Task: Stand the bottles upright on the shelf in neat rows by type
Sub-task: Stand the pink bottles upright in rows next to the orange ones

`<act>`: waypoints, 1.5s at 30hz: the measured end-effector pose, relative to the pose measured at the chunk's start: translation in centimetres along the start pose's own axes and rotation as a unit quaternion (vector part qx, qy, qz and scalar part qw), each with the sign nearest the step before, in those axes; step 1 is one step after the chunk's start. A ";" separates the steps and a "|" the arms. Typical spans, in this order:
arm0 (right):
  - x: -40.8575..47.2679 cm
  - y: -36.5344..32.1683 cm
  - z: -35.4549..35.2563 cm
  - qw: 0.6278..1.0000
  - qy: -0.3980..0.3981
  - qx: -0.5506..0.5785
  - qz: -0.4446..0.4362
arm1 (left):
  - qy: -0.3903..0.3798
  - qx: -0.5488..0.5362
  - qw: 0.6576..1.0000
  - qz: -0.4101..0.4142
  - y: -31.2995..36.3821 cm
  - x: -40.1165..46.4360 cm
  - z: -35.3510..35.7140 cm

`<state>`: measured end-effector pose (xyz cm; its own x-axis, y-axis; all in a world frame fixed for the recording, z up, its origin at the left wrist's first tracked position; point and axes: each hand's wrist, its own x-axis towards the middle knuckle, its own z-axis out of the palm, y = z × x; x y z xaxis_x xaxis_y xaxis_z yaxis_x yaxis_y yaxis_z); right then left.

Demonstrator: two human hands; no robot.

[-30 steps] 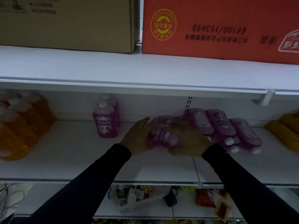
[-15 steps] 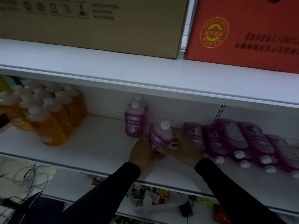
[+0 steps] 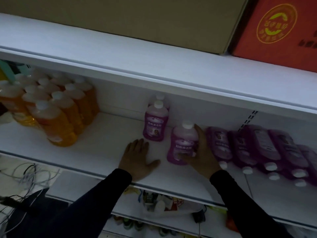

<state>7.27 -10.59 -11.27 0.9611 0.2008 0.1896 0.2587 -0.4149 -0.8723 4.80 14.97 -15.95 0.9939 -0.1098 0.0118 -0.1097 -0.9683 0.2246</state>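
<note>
A purple bottle with a white cap (image 3: 182, 143) stands upright on the white shelf (image 3: 103, 148), and my right hand (image 3: 202, 153) is wrapped around its right side. My left hand (image 3: 137, 158) rests flat on the shelf to its left, fingers spread, holding nothing. Two more purple bottles (image 3: 155, 121) stand upright one behind the other near the back wall. Several purple bottles (image 3: 257, 148) lie on their sides to the right, caps toward me. Several orange bottles (image 3: 56, 110) stand in rows at the left.
The shelf above carries a brown carton (image 3: 137, 19) and a red carton (image 3: 277, 28). Lower shelves hold small packaged goods (image 3: 154, 200). Loose cables (image 3: 29, 176) hang at the lower left. Bare shelf lies between the orange and purple bottles.
The purple bottle went from lying in both hands to standing upright on the shelf. My left hand let go and moved left onto the shelf. The view swung leftward.
</note>
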 end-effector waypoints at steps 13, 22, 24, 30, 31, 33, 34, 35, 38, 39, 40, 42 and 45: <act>1.7 -1.1 4.5 0.999 0.038 0.004 -0.001 | 0.002 -0.006 1.000 -0.016 -0.3 -0.2 -0.1; 2.6 -3.0 9.6 0.999 0.045 0.006 -0.003 | -0.020 0.035 0.999 0.021 -5.3 -2.2 -1.6; 2.7 -3.1 10.1 0.998 0.061 -0.009 -0.002 | -0.014 0.033 0.999 0.020 -5.1 -2.2 -1.4; 3.0 -3.7 10.3 0.997 0.076 -0.026 -0.005 | -0.006 0.028 0.999 0.020 -5.3 -2.2 -1.5; 3.0 -3.7 10.3 0.997 0.076 -0.031 -0.006 | -0.003 0.027 0.999 0.020 -5.3 -2.2 -1.4; 2.9 -3.9 10.4 0.996 0.079 -0.037 -0.007 | 0.001 0.025 1.000 0.019 -5.3 -2.3 -1.4; 2.9 -4.0 10.4 0.996 0.080 -0.039 -0.007 | 0.002 0.025 0.999 0.020 -5.4 -2.2 -1.3; 2.8 -4.0 10.4 0.996 0.080 -0.042 -0.005 | 0.002 0.025 0.999 0.020 -5.4 -2.2 -1.3; 2.8 -4.0 10.5 0.995 0.085 -0.045 -0.002 | 0.002 0.024 0.999 0.022 -5.3 -2.3 -1.3; 2.8 -3.9 10.6 0.995 0.090 -0.044 -0.002 | 0.001 0.022 1.000 0.021 -5.3 -2.3 -1.4; 2.7 -3.9 10.7 0.995 0.094 -0.041 -0.001 | -0.002 0.019 1.000 0.020 -5.3 -2.3 -1.4; 2.7 -4.0 11.0 0.995 0.097 -0.032 -0.001 | -0.005 0.018 1.000 0.020 -5.2 -2.3 -1.4; 2.7 -4.0 11.4 0.996 0.090 -0.012 -0.001 | -0.004 0.021 1.000 0.021 -5.2 -2.3 -1.6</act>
<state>7.72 1.70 -12.41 0.9620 0.0400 0.2700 0.2599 -0.4365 -0.8613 3.15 20.65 -15.63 0.9884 -0.1516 0.0123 -0.1512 -0.9714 0.1832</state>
